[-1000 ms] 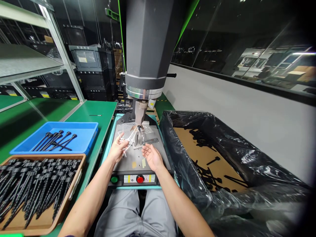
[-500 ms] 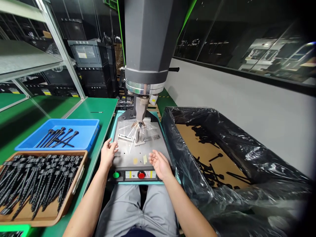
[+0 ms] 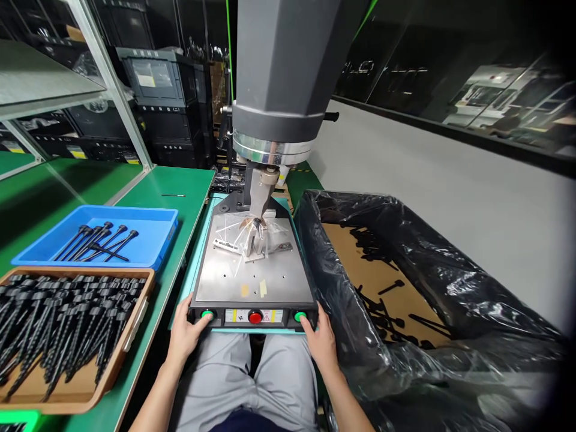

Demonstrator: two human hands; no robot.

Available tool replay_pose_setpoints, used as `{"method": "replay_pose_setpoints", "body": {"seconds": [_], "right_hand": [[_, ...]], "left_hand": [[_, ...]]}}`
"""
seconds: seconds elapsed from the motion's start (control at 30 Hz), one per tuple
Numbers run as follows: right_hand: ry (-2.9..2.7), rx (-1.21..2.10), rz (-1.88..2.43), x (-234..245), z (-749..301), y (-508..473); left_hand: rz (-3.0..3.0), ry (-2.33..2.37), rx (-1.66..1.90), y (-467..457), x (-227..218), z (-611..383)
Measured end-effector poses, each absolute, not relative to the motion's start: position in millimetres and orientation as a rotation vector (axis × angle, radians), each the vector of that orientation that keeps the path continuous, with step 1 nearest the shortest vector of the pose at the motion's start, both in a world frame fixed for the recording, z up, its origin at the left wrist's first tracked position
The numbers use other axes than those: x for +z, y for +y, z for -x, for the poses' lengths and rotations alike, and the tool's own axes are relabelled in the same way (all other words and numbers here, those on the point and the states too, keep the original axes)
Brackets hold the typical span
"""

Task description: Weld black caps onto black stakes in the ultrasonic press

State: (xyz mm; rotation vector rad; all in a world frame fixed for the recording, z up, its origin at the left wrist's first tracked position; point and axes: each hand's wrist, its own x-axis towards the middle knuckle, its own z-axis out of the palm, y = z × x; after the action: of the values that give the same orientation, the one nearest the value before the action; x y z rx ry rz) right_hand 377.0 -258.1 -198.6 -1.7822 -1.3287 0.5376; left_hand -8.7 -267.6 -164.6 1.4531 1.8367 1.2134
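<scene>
**Two at the controls: bare left hand [image 3: 183, 333] and bare right hand [image 3: 323, 342] at one tall grey faceted machine [image 3: 279, 66]**

Clock centred on the plate; 12 points away from the wearer.

- Machine body overhead at 12, its tapered grey metal horn [image 3: 261, 195] pointing down.
- At 3: long box lined with shiny black plastic film [image 3: 450, 258], dark rods loose on its brown floor.
- At 8: brown rectangular plastic tray [image 3: 54, 407], crowded with black round-headed rods [image 3: 67, 318]. Beyond it at 9, shallow blue plastic tray [image 3: 148, 252], a few more rods.
- Centre: flat silver metal plate [image 3: 220, 288].
- Left hand at 7, right at 5. Both loosely spread, fingers along the machine's front corners, each thumb resting on a round green button [image 3: 206, 312]. Pressed in or not: cannot tell.
- Round red button [image 3: 255, 317] at 6, between the hands.
- Toward 12 on the plate: small upright metal fixture [image 3: 249, 246], thin white strands [image 3: 236, 264] splayed around it.
- Small dark piece [image 3: 257, 222] atop fixture, directly under the horn tip; contact unclear.
</scene>
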Motion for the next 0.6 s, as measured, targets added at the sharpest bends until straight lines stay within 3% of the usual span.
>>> {"method": "replay_pose_setpoints", "body": {"seconds": [0.6], "right_hand": [[-1.380,0.538,1.707,-198,-375,-262]], "left_hand": [[-1.472,1.744,1.165,-269,-161,20]]}}
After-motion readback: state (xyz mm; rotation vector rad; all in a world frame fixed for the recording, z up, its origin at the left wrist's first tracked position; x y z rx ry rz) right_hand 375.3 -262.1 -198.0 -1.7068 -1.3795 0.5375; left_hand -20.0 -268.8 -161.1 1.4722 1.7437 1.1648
